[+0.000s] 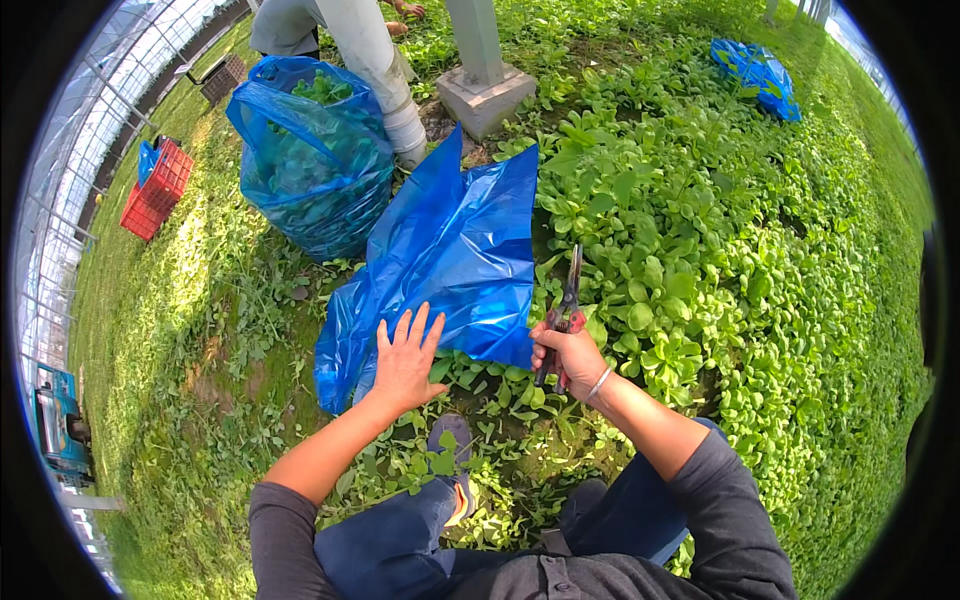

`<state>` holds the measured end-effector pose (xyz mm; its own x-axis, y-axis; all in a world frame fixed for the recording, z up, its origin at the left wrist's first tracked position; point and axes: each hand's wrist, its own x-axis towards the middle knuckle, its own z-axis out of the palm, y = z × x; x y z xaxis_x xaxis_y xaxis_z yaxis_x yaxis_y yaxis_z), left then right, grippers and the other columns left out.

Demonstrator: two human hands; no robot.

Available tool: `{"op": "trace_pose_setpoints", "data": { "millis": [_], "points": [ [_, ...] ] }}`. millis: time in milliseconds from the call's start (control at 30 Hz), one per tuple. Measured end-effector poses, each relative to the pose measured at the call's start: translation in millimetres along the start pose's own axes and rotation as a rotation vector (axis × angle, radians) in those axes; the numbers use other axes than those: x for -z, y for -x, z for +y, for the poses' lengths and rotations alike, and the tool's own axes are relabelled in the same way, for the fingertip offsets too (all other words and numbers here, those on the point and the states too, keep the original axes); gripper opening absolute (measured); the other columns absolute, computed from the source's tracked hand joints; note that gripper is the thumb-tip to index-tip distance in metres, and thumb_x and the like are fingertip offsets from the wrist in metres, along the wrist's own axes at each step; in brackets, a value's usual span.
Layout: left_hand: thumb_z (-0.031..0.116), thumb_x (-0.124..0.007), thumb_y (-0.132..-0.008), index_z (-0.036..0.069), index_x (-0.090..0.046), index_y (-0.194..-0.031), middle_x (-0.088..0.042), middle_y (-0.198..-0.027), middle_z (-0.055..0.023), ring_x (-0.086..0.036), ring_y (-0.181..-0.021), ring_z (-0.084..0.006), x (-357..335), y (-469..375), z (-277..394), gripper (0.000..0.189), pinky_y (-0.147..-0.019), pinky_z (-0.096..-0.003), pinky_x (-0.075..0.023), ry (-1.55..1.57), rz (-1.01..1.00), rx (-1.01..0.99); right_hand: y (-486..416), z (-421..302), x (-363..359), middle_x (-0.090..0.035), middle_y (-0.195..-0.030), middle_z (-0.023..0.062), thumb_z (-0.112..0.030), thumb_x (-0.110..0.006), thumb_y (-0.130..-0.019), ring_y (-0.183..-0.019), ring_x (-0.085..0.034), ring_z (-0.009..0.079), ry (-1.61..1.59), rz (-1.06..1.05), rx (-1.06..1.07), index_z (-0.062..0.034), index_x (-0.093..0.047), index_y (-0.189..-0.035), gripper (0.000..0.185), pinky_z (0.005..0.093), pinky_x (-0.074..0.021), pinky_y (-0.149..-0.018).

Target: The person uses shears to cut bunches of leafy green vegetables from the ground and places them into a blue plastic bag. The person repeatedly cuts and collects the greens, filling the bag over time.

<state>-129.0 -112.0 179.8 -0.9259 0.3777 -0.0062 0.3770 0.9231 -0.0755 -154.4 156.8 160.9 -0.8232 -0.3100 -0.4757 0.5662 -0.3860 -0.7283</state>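
Note:
My left hand [407,361] lies palm down with its fingers spread over the lower edge of a flat blue plastic bag [465,262] on the ground. In my right hand [571,355] is a pair of pruning shears [568,300] with red and dark handles, its blades pointing away from me beside the bag's right edge. Behind the flat bag to the left stands a full blue plastic bag [315,172] of leafy greens. Low leafy green plants [675,277] grow thickly to the right of the shears.
A white pipe [375,67] and a post on a concrete footing [487,97] rise behind the bags. Another person [285,26] is at the top. Red crates [159,191] stand at left, a dark crate [223,78] farther back. Another blue bag [757,75] lies among plants at upper right.

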Motion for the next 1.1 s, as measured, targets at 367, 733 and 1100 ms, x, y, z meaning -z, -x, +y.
{"op": "trace_pose_setpoints", "data": {
  "millis": [367,733,1100],
  "points": [
    [0.011,-0.06,-0.088,0.0,-0.064,-0.084,-0.057,-0.065,-0.0043,-0.048,-0.059,-0.0087,2.9,-10.4,-41.0,0.012,-0.055,-0.0291,-0.0394,1.008,0.201,0.358,-6.9,80.6,-59.3,-0.066,-0.092,0.0065,-0.015,-0.071,-0.087,-0.08,-0.066,0.0169,0.22,-0.153,-0.107,-0.007,-0.057,-0.098,0.02,0.0349,-0.0564,-0.075],
    [0.013,-0.074,-0.082,0.003,-0.069,-0.087,-0.053,-0.118,-0.0041,-0.053,-0.097,-0.0105,98.1,84.5,-93.1,0.012,-0.08,-0.0257,-0.0439,1.27,0.33,0.123,-60.1,8.4,-224.3,-0.062,-0.091,0.0012,-0.008,-0.07,-0.087,-0.081,-0.06,0.0107,-0.006,-0.478,0.408,-0.006,-0.054,-0.1,0.021,0.0274,-0.0503,-0.072],
    [0.014,-0.065,-0.09,-0.001,-0.055,-0.119,-0.065,-0.105,-0.0073,-0.064,-0.091,-0.0124,127.3,113.9,-115.9,0.034,-0.08,-0.0276,-0.0541,1.785,0.606,0.582,-105.1,-0.8,-216.8,-0.051,-0.079,-0.0027,-0.028,-0.085,-0.074,-0.068,-0.046,0.008,0.303,-0.268,0.519,-0.0072,-0.05,-0.084,0.042,0.0276,-0.0455,-0.072]
  ]
}}
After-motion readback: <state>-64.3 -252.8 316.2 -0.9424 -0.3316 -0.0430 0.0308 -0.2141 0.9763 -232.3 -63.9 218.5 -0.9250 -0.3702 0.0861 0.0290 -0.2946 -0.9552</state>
